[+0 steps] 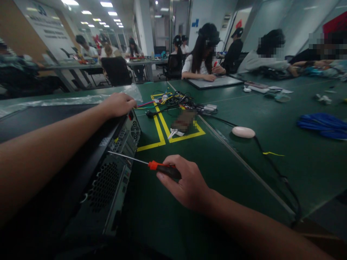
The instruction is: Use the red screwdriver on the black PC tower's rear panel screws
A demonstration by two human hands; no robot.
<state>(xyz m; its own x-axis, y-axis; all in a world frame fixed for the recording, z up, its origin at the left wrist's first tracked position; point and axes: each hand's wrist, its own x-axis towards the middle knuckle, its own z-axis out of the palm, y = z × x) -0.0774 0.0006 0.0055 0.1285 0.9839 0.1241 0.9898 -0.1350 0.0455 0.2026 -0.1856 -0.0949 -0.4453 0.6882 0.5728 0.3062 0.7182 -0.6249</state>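
A black desktop computer case (93, 151) lies on the left, its metal back panel (126, 142) with vent holes and ports turned toward the right. My left hand (119, 104) is closed over the case's far top corner; some of its fingertips are hidden. My right hand (187, 180) is wrapped round the black and orange handle of a screwdriver (130, 157). The screwdriver's thin shaft points left, its tip at the upper edge of the back panel. Whether the tip touches the case or a screw, I cannot tell. Pink and green wires (146, 105) appear just beyond my left hand.
Tangled black cables (187, 101) and a dark blurred-out object (184, 121) lie near yellow tape (151, 147) on the green table (230, 173). A pinkish oval object (243, 132) sits by a black cord. A blue cable coil (322, 124) is at right. People sit across the table.
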